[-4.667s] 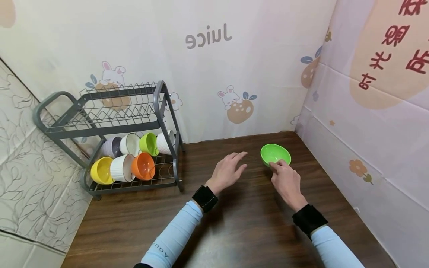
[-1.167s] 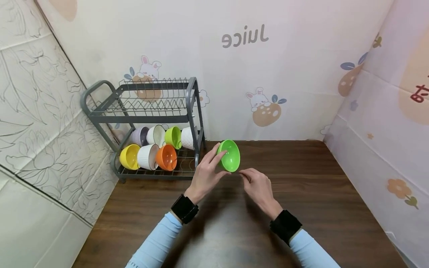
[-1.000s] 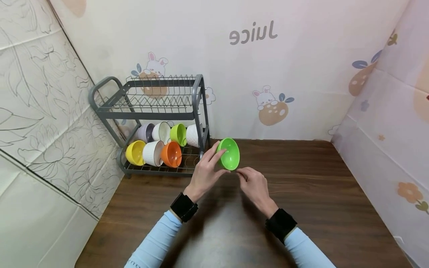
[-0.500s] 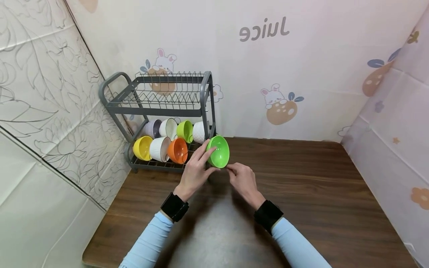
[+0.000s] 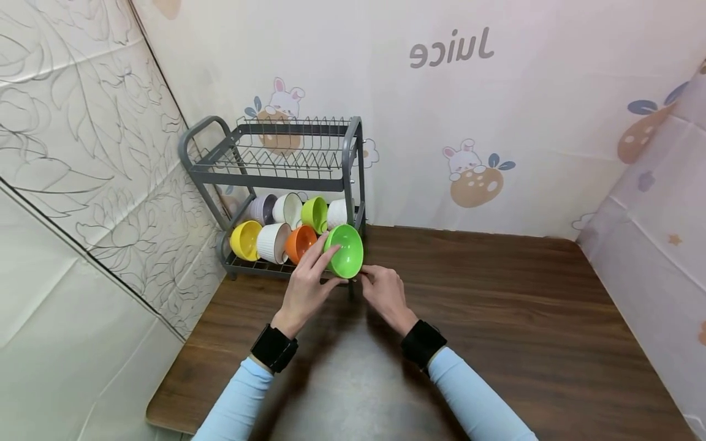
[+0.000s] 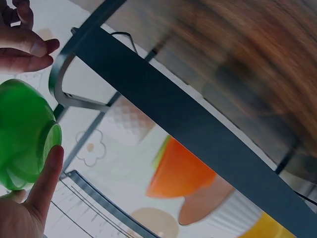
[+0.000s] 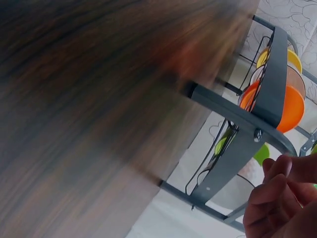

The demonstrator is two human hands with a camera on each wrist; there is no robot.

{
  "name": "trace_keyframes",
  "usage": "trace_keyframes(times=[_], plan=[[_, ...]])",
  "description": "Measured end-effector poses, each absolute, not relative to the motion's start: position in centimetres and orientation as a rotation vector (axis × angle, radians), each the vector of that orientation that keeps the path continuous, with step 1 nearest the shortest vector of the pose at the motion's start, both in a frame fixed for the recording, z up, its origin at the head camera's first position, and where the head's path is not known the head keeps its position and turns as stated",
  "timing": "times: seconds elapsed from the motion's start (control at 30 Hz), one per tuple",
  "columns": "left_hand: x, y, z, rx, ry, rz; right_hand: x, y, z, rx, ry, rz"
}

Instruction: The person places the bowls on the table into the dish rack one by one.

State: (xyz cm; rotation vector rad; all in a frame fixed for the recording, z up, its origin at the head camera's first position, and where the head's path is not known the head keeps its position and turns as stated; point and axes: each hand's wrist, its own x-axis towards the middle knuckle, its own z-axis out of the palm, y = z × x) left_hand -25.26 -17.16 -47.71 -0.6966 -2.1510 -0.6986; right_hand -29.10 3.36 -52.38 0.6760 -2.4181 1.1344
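Observation:
My left hand (image 5: 303, 291) holds a bright green bowl (image 5: 347, 252) tilted on its side, its hollow facing me, in front of the rack's lower right corner. Fingers lie along the bowl's left side, with the thumb below. In the left wrist view one finger touches the foot ring of the green bowl (image 6: 22, 136). My right hand (image 5: 386, 295) is close by the bowl's lower right, fingers curled and thumb against the forefinger. A gap between the right hand (image 6: 25, 47) and the bowl shows in the left wrist view; nothing shows in its fingers.
A grey two-tier dish rack (image 5: 270, 180) stands at the back left. Its lower tier bears several tilted bowls, among them a yellow bowl (image 5: 244, 240), a ribbed white bowl (image 5: 271, 245) and an orange bowl (image 5: 299, 244). Brown wooden tabletop (image 5: 496, 318) extends right to the wall.
Earlier, my right hand pinched the green bowl's rim at the table's right. The left hand then took hold of it, and both hands have moved left to the rack.

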Motion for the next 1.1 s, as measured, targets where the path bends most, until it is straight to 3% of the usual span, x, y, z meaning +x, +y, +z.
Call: trace_keyframes(times=[0.43,1.1], plan=[[-27.4,-19.9,-48.8,-0.596,-2.215,-0.592,-29.2,1.9,-52.2,0.578,-2.517,1.202],[-30.0,-20.1,-50.1,-0.665,-2.477,-0.441,-29.1,1.5,-52.0,0.537,-2.532,1.181]])
